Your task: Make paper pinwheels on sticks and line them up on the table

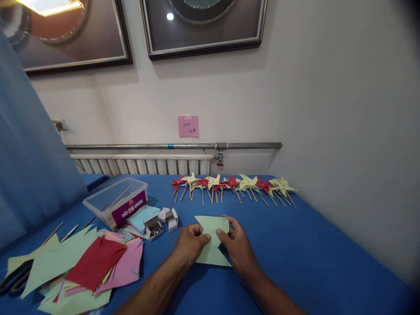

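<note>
A pale green sheet of paper [213, 256], with cuts running in from its corners, is held just above the blue table. On its left side my left hand [192, 240] is closed, the thumb lying on top of the paper. From the right, my right hand [236, 241] pinches it, thumb on top and fingers behind the upper right corner. Both thumbs are near the paper's middle. What the fingers underneath are doing is hidden.
Finished paper pinwheels [232, 183] on sticks line the table's back edge. At left are a clear plastic box [98, 202] with sticks, small boxes [154, 229] of metal fasteners, a pile of coloured paper [96, 262] and black-handled scissors [16, 280]. A radiator [144, 166] stands behind.
</note>
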`<state>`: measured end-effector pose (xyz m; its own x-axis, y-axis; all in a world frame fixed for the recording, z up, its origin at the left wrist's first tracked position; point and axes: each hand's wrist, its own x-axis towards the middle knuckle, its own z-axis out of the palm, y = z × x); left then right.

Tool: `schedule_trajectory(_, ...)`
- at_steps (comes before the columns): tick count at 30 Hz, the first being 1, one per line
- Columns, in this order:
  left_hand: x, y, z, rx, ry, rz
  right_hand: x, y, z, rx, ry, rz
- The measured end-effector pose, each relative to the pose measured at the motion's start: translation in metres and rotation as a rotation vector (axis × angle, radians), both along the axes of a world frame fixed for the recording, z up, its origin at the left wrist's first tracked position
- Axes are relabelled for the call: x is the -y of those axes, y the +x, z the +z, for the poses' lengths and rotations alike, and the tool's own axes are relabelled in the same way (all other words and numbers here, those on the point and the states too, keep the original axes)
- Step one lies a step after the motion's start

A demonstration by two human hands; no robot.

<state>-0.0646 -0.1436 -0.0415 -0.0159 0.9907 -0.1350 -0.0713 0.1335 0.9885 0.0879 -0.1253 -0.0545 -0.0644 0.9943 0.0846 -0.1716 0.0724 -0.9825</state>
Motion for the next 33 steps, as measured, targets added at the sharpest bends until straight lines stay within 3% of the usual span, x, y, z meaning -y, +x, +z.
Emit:
schedule_trajectory(5, 0.000, 0.001, 0.000, -0.037, -0.002, 0.003, -0.002, 0.008, 0.002, 0.166, 0.173, -0.067)
schedule_trajectory(12, -0.001, 0.000, 0.000, -0.035, -0.012, 0.067, 0.017, 0.012, 0.014, 0.664, 0.682, -0.208)
schedule_trajectory(17, -0.001, -0.001, 0.001, 0.017, -0.020, 0.082, 0.020, 0.012, 0.017, 0.881, 0.958, -0.384)
schedule_trajectory(22, -0.001, 0.002, 0.002, -0.021, -0.017, 0.111, 0.025, 0.012, 0.030, 1.039, 1.064, -0.485)
schedule_trajectory(27, -0.002, 0.002, -0.004, -0.066, 0.048, 0.157, 0.030, 0.007, 0.035, 1.120, 1.115, -0.436)
schedule_trajectory(33, -0.004, -0.001, -0.008, -0.084, 0.067, 0.170, 0.026, 0.004, 0.027, 1.099, 1.052, -0.391)
